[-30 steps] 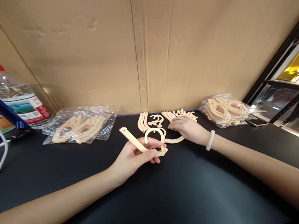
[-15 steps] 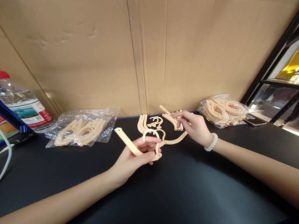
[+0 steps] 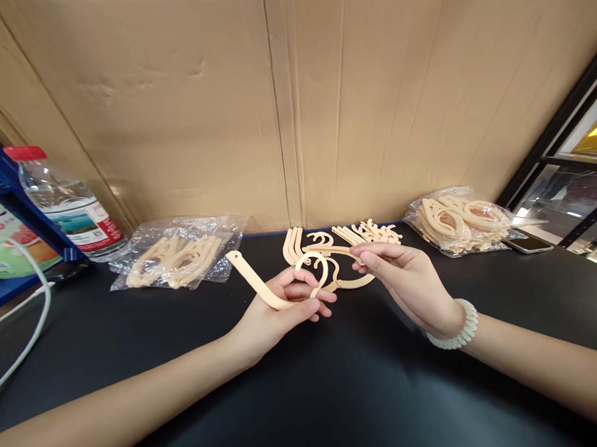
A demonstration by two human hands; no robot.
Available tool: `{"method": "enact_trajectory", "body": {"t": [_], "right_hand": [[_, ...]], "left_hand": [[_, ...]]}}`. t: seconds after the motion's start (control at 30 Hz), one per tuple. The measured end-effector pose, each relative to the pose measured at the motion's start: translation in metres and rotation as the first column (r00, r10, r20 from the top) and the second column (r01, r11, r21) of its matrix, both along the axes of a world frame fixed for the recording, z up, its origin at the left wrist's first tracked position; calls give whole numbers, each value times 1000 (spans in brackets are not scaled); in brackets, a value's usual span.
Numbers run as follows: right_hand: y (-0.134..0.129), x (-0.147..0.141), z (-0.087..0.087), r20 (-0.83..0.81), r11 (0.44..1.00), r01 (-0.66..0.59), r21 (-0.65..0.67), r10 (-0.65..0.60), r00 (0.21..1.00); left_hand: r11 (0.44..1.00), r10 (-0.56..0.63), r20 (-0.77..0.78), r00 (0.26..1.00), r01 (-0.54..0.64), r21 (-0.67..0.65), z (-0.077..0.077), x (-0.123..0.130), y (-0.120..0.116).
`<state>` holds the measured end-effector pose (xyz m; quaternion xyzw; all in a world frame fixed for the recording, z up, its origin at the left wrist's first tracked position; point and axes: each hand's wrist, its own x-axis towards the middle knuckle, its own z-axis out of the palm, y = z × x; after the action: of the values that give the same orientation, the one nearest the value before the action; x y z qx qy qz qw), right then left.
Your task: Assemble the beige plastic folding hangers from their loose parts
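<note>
Now I've got the left hand (image 3: 283,304) curled loosely around a beige strip (image 3: 254,279) and a curved hook (image 3: 323,270), fingers slightly spread, over the desk (image 3: 307,396). Meanwhile, my right hand (image 3: 406,271) pinches a second strip (image 3: 332,250) by one end, the other near the hook; whether they touch, I can't tell. Loose strips (image 3: 293,245) lie behind.

a creased cardboard wall (image 3: 198,122) is noted behind a black table (image 3: 367,393); a dark-framed rack (image 3: 554,133) is seen at the right.
</note>
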<state>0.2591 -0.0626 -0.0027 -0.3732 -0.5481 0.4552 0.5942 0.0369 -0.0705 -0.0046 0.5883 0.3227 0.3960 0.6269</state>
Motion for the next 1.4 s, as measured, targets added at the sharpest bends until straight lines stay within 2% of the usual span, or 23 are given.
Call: {"method": "enact_trajectory", "body": {"t": [0.1, 0.23, 0.33, 0.43, 0.57, 0.73, 0.87, 1.07, 1.23, 1.4], "right_hand": [[-3, -2, 0, -110, 991, 2, -134, -17, 994], [-7, -5, 2, -223, 975, -33, -219, -18, 975], [-9, -6, 2, -289, 951, -150, -269, 69, 955], [-10, -9, 0, -289, 909, -291, -297, 205, 935], [-14, -14, -6, -256, 869, -402, -289, 334, 907], [-15, -18, -14, -173, 887, -407, -218, 376, 910], [-14, -17, -16, -145, 872, -459, -172, 438, 887], [-17, -16, -13, -76, 884, -450, -124, 444, 893], [-18, -18, -9, -21, 885, -452, -108, 453, 891], [-20, -19, -5, 4, 885, -460, -69, 461, 887]], "left_hand": [[999, 19, 5, 1000, -19, -38, 0, -1, 1], [994, 62, 16, 998, -61, -94, 3, -2, 2], [988, 75, 66, 995, -65, -142, 3, -2, 3], [976, 69, 139, 988, -38, -214, 3, 0, 2], [972, 45, 183, 982, -1, -236, 3, 4, -2], [985, 35, 175, 984, -5, -171, 3, 6, -3], [988, 25, 171, 985, 2, -157, 0, 7, -1], [985, -110, 200, 974, 133, -107, 2, 6, 0], [976, -168, 191, 967, 191, -105, 4, 5, 1], [975, -204, 197, 959, 216, -44, 0, 5, 2]]}}
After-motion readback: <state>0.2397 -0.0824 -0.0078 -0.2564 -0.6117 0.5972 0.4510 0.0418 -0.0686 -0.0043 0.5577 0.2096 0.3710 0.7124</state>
